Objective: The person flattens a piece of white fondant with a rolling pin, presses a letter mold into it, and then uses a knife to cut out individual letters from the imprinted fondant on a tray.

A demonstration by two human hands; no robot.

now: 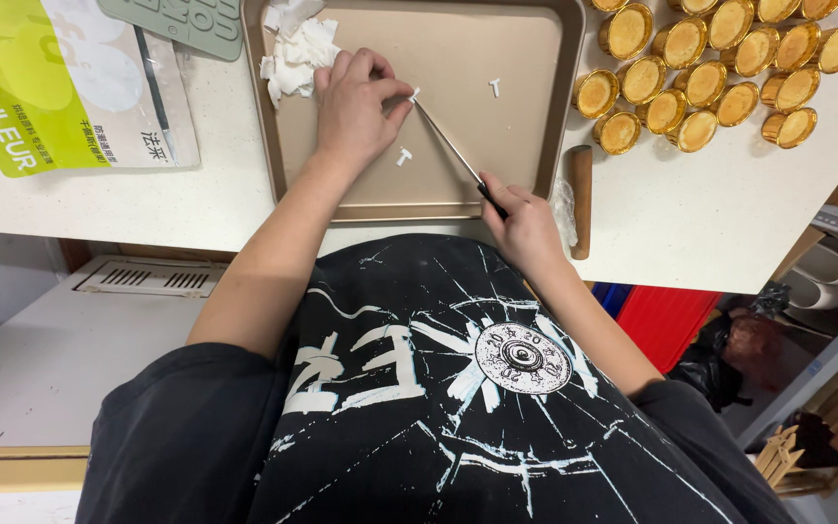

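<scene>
- Your left hand is curled over the tray, fingertips pinching a small white piece.
- Your right hand grips a thin tool, its tip touching that piece.
- Two more white pieces lie loose: one at, another at.
- Risk: the tip sits right by your fingers; a slip could jab them or tear the soft piece.
- Scraps pile in the tray corner.
</scene>
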